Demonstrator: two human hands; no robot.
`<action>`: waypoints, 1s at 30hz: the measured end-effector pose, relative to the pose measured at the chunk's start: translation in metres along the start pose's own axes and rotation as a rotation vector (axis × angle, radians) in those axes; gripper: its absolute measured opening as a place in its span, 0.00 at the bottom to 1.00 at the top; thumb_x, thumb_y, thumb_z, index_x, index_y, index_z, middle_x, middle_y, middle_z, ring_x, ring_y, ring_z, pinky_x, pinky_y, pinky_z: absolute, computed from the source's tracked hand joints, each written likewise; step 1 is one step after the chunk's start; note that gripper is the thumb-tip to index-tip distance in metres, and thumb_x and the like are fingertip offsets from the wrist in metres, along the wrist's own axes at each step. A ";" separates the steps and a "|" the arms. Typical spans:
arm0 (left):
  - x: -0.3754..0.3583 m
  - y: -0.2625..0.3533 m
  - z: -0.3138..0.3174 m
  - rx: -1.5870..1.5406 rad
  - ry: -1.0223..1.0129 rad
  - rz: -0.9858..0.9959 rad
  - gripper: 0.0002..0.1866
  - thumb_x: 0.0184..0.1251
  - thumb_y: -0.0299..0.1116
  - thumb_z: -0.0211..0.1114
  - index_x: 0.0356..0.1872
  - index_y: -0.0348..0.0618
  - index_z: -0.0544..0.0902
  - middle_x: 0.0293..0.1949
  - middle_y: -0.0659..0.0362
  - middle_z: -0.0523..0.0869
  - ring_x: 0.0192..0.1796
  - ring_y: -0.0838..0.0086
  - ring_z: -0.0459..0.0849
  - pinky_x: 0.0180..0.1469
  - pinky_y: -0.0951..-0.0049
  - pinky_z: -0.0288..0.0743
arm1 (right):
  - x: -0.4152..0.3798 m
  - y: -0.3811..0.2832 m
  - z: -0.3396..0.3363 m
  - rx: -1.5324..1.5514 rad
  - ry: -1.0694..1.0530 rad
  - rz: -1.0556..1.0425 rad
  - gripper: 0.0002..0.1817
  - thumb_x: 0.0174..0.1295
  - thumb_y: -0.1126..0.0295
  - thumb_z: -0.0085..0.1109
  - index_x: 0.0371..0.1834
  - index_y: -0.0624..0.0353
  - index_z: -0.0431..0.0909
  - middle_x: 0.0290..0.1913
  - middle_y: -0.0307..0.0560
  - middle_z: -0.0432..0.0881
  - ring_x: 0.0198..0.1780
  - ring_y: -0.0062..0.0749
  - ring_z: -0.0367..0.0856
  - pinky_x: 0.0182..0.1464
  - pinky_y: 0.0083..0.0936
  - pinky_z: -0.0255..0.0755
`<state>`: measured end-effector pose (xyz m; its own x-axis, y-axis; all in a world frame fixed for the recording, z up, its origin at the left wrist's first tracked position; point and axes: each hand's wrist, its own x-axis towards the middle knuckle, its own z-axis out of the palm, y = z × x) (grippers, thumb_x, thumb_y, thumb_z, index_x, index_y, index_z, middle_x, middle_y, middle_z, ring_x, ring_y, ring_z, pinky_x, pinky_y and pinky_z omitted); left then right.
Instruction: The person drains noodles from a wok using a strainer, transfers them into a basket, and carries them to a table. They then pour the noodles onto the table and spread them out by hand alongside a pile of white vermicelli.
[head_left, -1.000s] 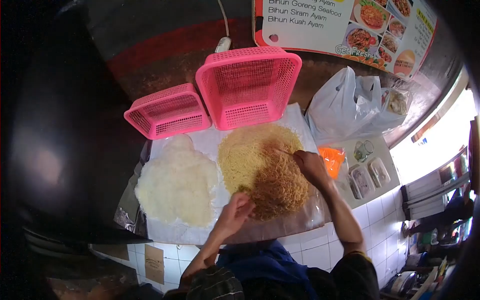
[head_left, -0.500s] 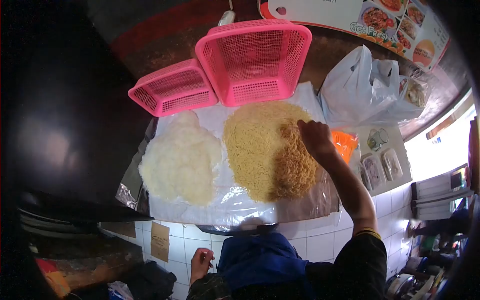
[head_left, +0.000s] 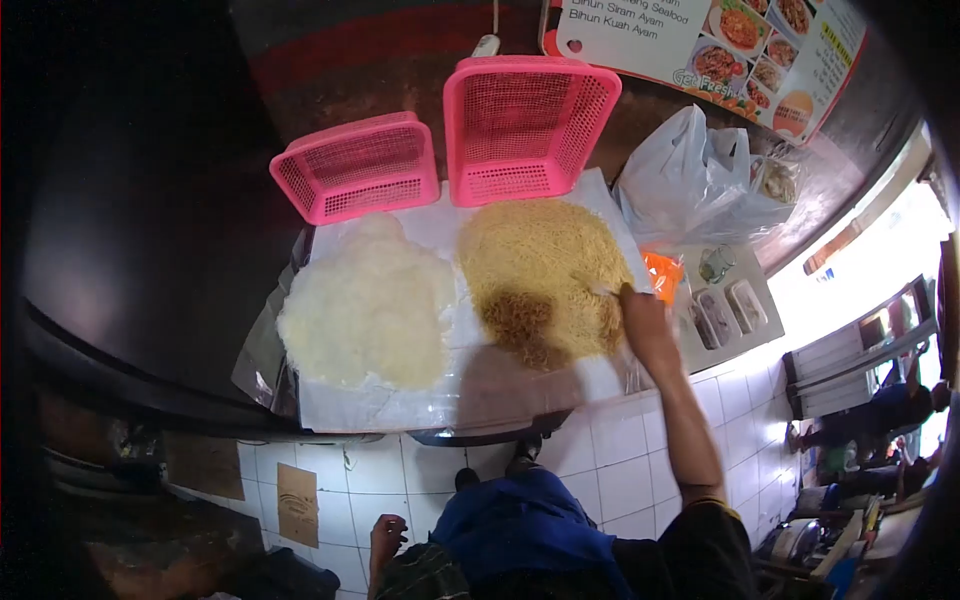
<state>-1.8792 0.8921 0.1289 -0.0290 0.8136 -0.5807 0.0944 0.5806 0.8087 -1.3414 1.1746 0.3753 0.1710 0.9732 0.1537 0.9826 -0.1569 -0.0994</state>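
Note:
My right hand [head_left: 648,325] is closed at the right edge of a spread of yellow noodles [head_left: 545,240]. From its fingers a thin, light-coloured utensil [head_left: 600,288] reaches left over the noodles; its tip is too blurred to name the kind. Shadow makes the near part of the noodles look brown. Down by my blue apron [head_left: 520,525], my left hand [head_left: 387,535] hangs away from the table with fingers loosely curled, and nothing shows in it. Left of the noodles lies a mound of white, fine noodle-like strands [head_left: 370,300], touched by neither hand.
Two pink mesh baskets, a small one [head_left: 355,170] and a larger one [head_left: 535,130], stand behind the food. To the right are white plastic bags [head_left: 670,175], an orange packet [head_left: 662,275], a glass [head_left: 716,263] and clear containers [head_left: 745,305]. A menu board [head_left: 700,50] is behind.
My right hand has moved from the far right side of the noodles to nearer me, and the thin utensil now shows. The camera view has shifted. My left hand stays low.

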 end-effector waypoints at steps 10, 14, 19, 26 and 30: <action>-0.032 -0.151 -0.079 0.006 0.095 -0.408 0.12 0.64 0.33 0.61 0.36 0.30 0.80 0.31 0.51 0.84 0.32 0.65 0.85 0.36 0.66 0.79 | -0.039 -0.030 0.065 0.013 -0.169 -0.124 0.08 0.62 0.66 0.48 0.38 0.52 0.77 0.31 0.58 0.83 0.36 0.55 0.84 0.34 0.46 0.77; -0.033 -0.149 -0.073 0.046 0.089 -0.466 0.12 0.64 0.33 0.61 0.36 0.30 0.80 0.31 0.51 0.84 0.31 0.65 0.85 0.35 0.66 0.79 | -0.044 -0.008 0.028 -0.063 -0.161 0.238 0.10 0.63 0.65 0.50 0.44 0.52 0.74 0.40 0.56 0.82 0.47 0.54 0.81 0.40 0.49 0.75; -0.011 -0.128 -0.062 0.052 0.061 -0.400 0.12 0.63 0.33 0.61 0.36 0.31 0.80 0.30 0.51 0.84 0.31 0.66 0.85 0.34 0.67 0.79 | -0.036 -0.021 0.023 -0.060 -0.282 0.130 0.11 0.63 0.65 0.47 0.46 0.50 0.74 0.43 0.56 0.80 0.48 0.56 0.79 0.49 0.52 0.73; 0.012 -0.106 -0.060 0.048 0.055 -0.324 0.11 0.63 0.33 0.61 0.36 0.32 0.79 0.30 0.51 0.84 0.30 0.66 0.85 0.32 0.68 0.78 | -0.039 -0.010 0.022 -0.281 -0.017 0.011 0.08 0.60 0.71 0.48 0.31 0.55 0.79 0.31 0.60 0.82 0.37 0.56 0.83 0.33 0.48 0.75; 0.019 -0.098 -0.060 0.058 0.063 -0.333 0.11 0.63 0.33 0.61 0.36 0.32 0.79 0.30 0.52 0.84 0.29 0.66 0.85 0.31 0.68 0.78 | -0.031 -0.048 -0.047 -0.158 0.063 0.056 0.06 0.58 0.70 0.52 0.30 0.57 0.79 0.29 0.59 0.82 0.34 0.53 0.83 0.32 0.47 0.75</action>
<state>-1.9485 0.8521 0.0444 -0.1295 0.5807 -0.8037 0.1258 0.8136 0.5676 -1.3904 1.1440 0.4219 0.2252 0.9505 0.2142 0.9697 -0.2401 0.0457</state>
